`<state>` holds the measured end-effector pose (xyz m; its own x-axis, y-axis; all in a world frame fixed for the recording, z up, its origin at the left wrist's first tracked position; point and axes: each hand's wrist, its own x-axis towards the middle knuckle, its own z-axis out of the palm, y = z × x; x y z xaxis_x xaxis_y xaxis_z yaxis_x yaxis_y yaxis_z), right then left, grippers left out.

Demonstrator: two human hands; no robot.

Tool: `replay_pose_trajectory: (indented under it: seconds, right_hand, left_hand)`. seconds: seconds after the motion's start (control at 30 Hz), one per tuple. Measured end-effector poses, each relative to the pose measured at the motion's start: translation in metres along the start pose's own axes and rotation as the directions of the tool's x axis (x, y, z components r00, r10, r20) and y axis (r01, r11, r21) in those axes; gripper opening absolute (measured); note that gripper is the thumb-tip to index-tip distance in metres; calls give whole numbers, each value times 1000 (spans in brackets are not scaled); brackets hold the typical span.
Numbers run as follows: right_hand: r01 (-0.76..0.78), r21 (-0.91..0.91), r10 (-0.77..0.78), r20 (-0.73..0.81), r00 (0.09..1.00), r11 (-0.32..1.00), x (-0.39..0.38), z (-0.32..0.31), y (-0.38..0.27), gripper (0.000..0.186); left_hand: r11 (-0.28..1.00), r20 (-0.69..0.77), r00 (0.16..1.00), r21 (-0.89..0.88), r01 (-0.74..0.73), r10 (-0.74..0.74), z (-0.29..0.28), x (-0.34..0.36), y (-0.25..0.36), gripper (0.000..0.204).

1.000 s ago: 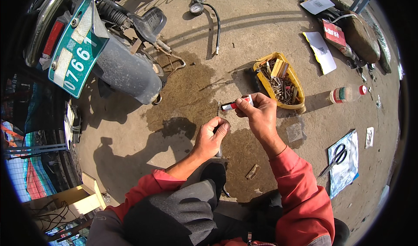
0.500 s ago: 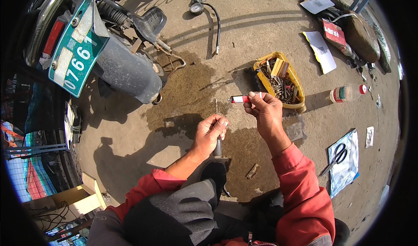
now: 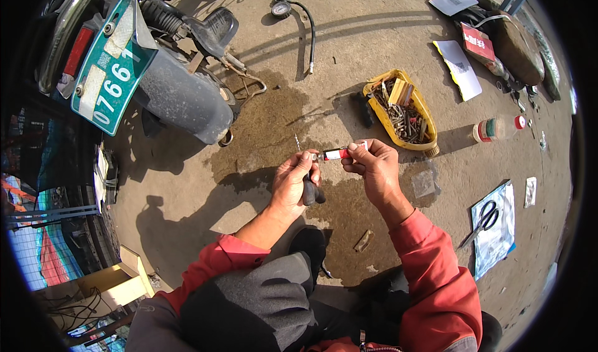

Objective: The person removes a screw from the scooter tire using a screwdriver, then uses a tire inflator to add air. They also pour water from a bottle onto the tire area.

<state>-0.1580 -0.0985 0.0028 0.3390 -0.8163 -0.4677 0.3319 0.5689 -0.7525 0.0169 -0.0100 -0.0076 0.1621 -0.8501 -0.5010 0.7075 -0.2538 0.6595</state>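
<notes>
My left hand [image 3: 291,181] is closed around a spiral-tipped hand tool with a dark handle [image 3: 309,192]. Its thin metal shaft [image 3: 297,142] sticks out beyond the fingers, pointing away from me. In my right hand [image 3: 377,168], a small red, black and white glue tube [image 3: 336,154] is pinched between thumb and fingers, lying almost level. The tube's narrow left end meets my left thumb and forefinger; whether they grip its cap is too small to tell. Both hands are held above a damp patch of concrete [image 3: 342,221].
Right of centre is a yellow container [image 3: 431,125] of metal bits. A bottle [image 3: 489,130] lies beyond it, with scissors [image 3: 484,221] on a silvery packet [image 3: 495,252] nearer me. A motorbike's rear mudguard [image 3: 180,106] stands at left; a gauge with hose [image 3: 281,9] lies far ahead.
My hands have come together. The tube's narrow end now reaches my left fingers, and the tool has tilted, its tip leaning left and its handle showing below the hand.
</notes>
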Motion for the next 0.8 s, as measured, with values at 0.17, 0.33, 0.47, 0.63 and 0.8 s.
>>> replay_pose_trajectory:
  seconds: [0.17, 0.33, 0.47, 0.63, 0.8]
  right_hand:
    - [34, -57, -35, -1, 999, 998, -4, 5, 3, 15]
    - [43, -91, -45, -18, 999, 995, -9, 9, 6, 17]
    - [-34, -44, 32, -50, 998, 998, -11, 12, 5, 17]
    - [-83, 20, 85, -86, 993, 996, -8, 10, 11, 20]
    - [-72, 22, 74, -91, 993, 997, -10, 12, 7, 19]
  left_hand:
    - [999, -10, 999, 29, -31, 32, 3, -2, -1, 21]
    - [985, -37, 992, 132, -115, 121, 3, -2, -4, 20]
    - [964, -17, 982, 199, -179, 186, -1, -1, -7, 20]
    - [910, 13, 966, 333, -249, 259, -1, -2, -5, 25]
    - [920, 24, 974, 326, -220, 225, 3, -4, 1, 33]
